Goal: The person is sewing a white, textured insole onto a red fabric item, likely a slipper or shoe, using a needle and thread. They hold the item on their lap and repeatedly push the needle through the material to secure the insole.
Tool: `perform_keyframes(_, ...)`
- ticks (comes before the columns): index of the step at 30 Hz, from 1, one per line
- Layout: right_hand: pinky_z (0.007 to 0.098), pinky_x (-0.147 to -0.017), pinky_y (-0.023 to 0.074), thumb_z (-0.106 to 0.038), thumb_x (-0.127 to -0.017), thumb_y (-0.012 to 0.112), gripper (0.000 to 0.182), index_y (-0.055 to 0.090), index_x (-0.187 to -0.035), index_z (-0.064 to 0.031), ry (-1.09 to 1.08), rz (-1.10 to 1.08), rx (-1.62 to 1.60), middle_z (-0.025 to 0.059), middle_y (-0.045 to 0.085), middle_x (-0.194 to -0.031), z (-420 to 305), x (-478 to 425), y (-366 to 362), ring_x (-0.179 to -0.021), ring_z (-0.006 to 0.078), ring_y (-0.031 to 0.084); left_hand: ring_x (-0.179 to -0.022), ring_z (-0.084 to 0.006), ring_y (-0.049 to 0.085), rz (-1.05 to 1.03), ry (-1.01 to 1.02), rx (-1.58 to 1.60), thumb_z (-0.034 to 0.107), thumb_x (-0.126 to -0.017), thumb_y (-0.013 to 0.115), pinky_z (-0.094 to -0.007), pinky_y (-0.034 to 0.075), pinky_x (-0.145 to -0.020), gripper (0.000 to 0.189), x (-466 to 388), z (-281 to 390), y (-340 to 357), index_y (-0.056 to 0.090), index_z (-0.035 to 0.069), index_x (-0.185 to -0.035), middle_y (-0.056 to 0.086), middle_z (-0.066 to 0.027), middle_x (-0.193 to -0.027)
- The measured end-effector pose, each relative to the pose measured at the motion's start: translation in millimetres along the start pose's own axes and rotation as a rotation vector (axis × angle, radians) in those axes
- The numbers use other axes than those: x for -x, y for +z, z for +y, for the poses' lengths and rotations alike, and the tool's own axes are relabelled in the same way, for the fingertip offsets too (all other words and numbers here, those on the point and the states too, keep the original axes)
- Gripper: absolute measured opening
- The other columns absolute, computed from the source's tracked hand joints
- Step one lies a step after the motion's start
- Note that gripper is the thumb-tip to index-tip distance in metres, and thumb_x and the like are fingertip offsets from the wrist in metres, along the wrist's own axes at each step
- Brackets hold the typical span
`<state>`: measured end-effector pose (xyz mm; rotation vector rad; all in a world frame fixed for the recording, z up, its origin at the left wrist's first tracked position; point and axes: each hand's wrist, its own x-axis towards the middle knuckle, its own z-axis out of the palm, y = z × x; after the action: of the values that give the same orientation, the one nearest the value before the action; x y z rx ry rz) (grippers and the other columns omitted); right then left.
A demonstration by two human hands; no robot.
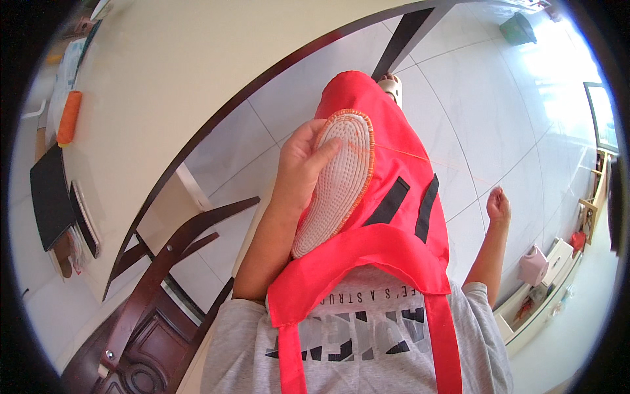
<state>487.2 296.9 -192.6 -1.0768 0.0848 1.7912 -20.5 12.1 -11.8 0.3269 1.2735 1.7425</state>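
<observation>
My left hand (pixel 307 160) grips a stitched white cloth shoe sole (pixel 339 182) by its left edge, thumb on top, above my lap. Rows of stitches run all over the sole, and orange thread binds its rim. From the sole's upper right edge an orange thread (pixel 403 151) stretches taut towards my right hand (pixel 499 204). That hand is out to the right over the floor, fingers closed on the thread's far end; whether they also hold a needle is too small to tell. A red apron (pixel 389 128) with two black straps covers my lap beneath the sole.
To the left stands a cream table (pixel 162 59) with a dark edge. On it lie an orange thread spool (pixel 69 117), a black case (pixel 49 197) and a phone (pixel 84 219). A dark wooden chair (pixel 162 266) is at lower left. A green bin (pixel 518 29) stands far right.
</observation>
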Motion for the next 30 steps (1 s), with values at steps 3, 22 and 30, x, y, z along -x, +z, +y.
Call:
perform_keyframes(3,0.0302,-0.066,0.0551,-0.006,-0.090,0.039,0.017,0.050,-0.093,0.0065,-0.168,0.187,-0.044,0.0140,0.055,-0.080,-43,-17,-68,-0.070,0.0216,0.057,-0.080,-0.0101,0.057,0.010,-0.006,0.001,0.001,-0.079,0.058,-0.0222,0.045,-0.074,0.022,-2,1,-3,0.055,0.000,-0.100,0.061,-0.0060,-0.092)
perform_keyframes(22,0.0290,-0.054,0.0565,0.004,-0.084,0.033,0.011,0.043,-0.089,0.0033,-0.418,0.500,0.071,0.0086,0.046,-0.066,-92,7,-138,-0.049,0.0183,0.051,-0.078,-0.0097,0.056,0.043,0.003,0.028,0.002,-0.079,0.057,-0.0208,0.044,-0.071,0.021,1,9,-4,0.055,-0.001,-0.099,0.060,-0.0048,-0.090)
perform_keyframes(30,0.0369,-0.067,0.0555,0.000,-0.084,0.046,0.021,0.050,-0.104,0.0043,-0.665,0.510,0.395,0.0062,0.043,-0.067,-57,29,-42,-0.051,0.0149,0.044,-0.067,-0.0088,0.053,0.098,-0.082,0.084,0.015,-0.084,0.054,-0.0198,0.042,-0.063,0.018,0,4,6,0.054,0.002,-0.096,0.058,-0.0014,-0.079)
